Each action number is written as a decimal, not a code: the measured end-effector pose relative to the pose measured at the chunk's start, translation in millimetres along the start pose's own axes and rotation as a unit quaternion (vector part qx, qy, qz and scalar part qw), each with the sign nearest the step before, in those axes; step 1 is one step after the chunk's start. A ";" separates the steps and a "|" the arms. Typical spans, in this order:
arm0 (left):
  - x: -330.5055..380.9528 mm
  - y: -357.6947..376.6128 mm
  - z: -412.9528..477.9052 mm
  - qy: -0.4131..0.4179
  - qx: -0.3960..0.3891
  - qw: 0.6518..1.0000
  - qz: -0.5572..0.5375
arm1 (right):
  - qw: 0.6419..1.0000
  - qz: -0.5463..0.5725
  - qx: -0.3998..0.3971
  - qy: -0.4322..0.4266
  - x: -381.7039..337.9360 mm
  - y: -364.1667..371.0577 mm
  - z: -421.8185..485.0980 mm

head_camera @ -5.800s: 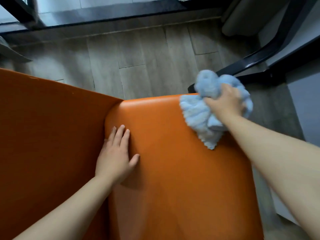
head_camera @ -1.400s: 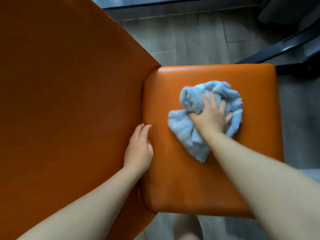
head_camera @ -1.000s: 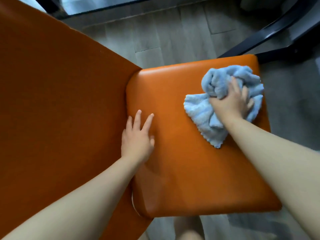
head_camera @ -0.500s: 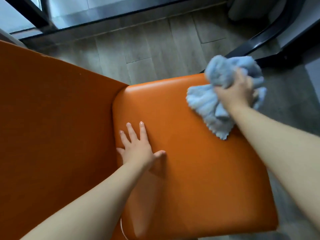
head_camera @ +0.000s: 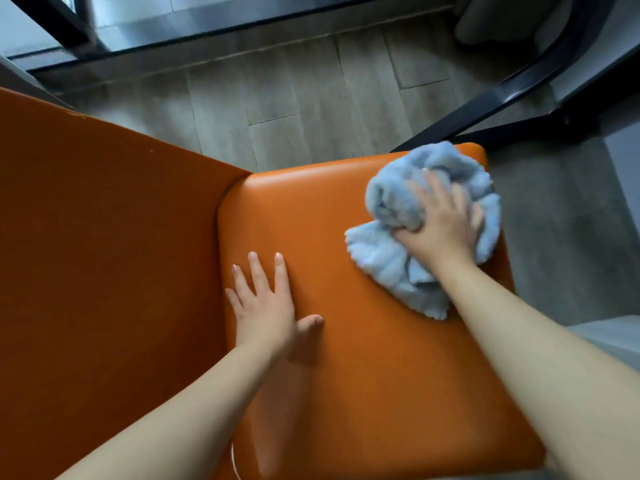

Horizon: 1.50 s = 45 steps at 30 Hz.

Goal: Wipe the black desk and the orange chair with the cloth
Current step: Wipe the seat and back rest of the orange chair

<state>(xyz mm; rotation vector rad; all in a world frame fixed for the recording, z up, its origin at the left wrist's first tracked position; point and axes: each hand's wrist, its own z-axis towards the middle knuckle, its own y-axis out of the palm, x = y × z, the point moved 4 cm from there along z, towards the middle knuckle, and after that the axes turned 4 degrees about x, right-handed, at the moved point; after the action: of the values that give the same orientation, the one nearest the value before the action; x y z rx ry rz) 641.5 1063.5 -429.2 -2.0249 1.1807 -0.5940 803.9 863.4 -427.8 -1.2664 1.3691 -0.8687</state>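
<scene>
Item 1, orange chair (head_camera: 363,358): fills the left and lower centre of the frame. The padded seat runs from the middle of the frame to the lower right; the tall backrest (head_camera: 104,271) takes up the whole left side, meeting the seat along a seam left of centre.

Item 2, cloth (head_camera: 391,265): light blue, fluffy, bunched into a loose wad. It lies on the seat at its upper right corner, in the right centre of the frame, with one flap trailing toward the lower centre.

Item 3, right hand (head_camera: 440,226): on top of the cloth, fingers curled into the bunched fabric and grasping it, pressing it against the seat. The bare forearm enters from the lower right.

Item 4, left hand (head_camera: 266,306): lies flat on the seat just right of the seam, fingers straight and slightly spread, thumb out to the right, holding nothing. The bare forearm enters from the lower left.

Item 5, floor (head_camera: 294,105): grey wood-look planks, across the upper centre of the frame beyond the seat.

Item 6, black frame leg (head_camera: 502,95): slants across the upper right, its lower end passing behind the cloth-covered seat corner. Whether it belongs to the counter cannot be told.
</scene>
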 end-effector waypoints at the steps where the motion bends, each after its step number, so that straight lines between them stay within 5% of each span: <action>1: -0.7 1.6 -0.6 0.008 -0.001 1.000 -0.004 | 0.991 0.048 0.050 0.112 20.4 -12.6 -1.3; 3: -4.5 5.0 -1.7 0.017 -0.001 1.000 -0.020 | 0.956 0.093 0.099 0.259 30.0 -15.1 -23.2; 4: -6.2 5.7 -2.5 0.019 0.001 0.999 -0.027 | 0.957 0.072 0.090 0.266 18.7 -7.2 -38.4; 5: -7.6 6.3 -3.0 0.023 0.004 0.999 -0.029 | 0.973 0.048 0.089 0.207 1.2 4.5 -53.9; 7: -9.6 7.9 -2.5 0.029 0.007 0.999 -0.026 | 0.994 0.006 0.094 -0.047 -47.2 29.8 -87.0; 9: -12.2 9.0 -3.9 0.037 0.006 0.999 -0.024 | 0.954 -0.040 0.065 -0.290 -74.2 47.6 -107.6; 11: -14.5 9.8 -4.5 0.048 0.019 0.998 -0.027 | 0.921 -0.075 0.045 -0.379 -64.1 44.2 -89.1; 13: -16.0 9.9 -5.0 0.049 0.031 0.998 -0.031 | 0.953 -0.086 0.079 -0.279 -32.1 26.3 -62.9; 15: -15.6 9.6 -5.3 0.048 0.036 0.998 -0.032 | 0.997 -0.019 0.071 -0.025 18.9 3.3 -42.8; 18: -14.2 9.3 -7.0 0.051 0.040 0.997 -0.030 | 0.957 0.053 0.108 0.265 45.5 -12.0 -64.0; 20: -14.4 9.1 -6.2 0.050 0.041 0.997 -0.028 | 0.963 0.030 0.102 0.249 15.3 1.7 -87.9; 22: -14.5 8.0 -5.0 0.050 0.040 0.998 -0.020 | 0.994 -0.005 0.097 0.044 -25.7 25.3 -107.1; 24: -13.1 7.3 -4.0 0.056 0.043 0.997 -0.005 | 0.976 -0.049 0.057 -0.204 -49.1 42.9 -117.5; 26: -12.3 6.3 -4.2 0.057 0.051 0.997 0.014 | 0.954 -0.077 0.041 -0.286 -39.4 37.8 -97.8; 30: -12.6 4.0 -7.1 0.056 0.048 0.997 0.016 | 1.000 -0.025 0.015 0.009 22.2 6.8 -51.9; 33: -12.5 1.7 -8.0 0.062 0.042 0.997 0.021 | 0.972 0.048 0.082 0.214 39.5 -7.6 -62.7; 35: -12.7 0.2 -7.7 0.061 0.038 0.997 0.020 | 0.956 0.047 0.090 0.274 18.8 0.5 -89.0; 36: -12.4 -0.5 -7.4 0.062 0.037 0.997 0.021 | 0.966 0.042 0.090 0.239 4.9 10.3 -102.5; 38: -11.8 -1.3 -7.0 0.067 0.036 0.997 0.026 | 0.996 0.012 0.086 -0.014 -30.1 28.9 -125.9; 40: -12.2 -1.6 -6.1 0.070 0.038 0.996 0.029 | 0.955 -0.080 0.054 -0.282 -35.5 41.6 -127.6; 41: -13.0 -1.6 -5.9 0.069 0.037 0.997 0.026 | 0.945 -0.099 0.072 -0.302 -23.5 37.9 -113.3; 43: -14.8 -2.2 -6.8 0.070 0.033 0.997 0.015 | 0.990 -0.042 0.119 -0.063 14.2 11.4 -79.9; 45: -16.1 -3.7 -8.3 0.070 0.034 0.997 -0.002 | 0.955 0.076 0.115 0.263 52.5 2.6 -81.5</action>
<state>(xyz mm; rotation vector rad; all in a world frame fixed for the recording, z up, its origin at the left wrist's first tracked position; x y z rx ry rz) 630.2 1076.0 -421.6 -1.9553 1.2196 -0.7784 728.9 802.0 -424.3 -0.7627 1.6920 -1.2742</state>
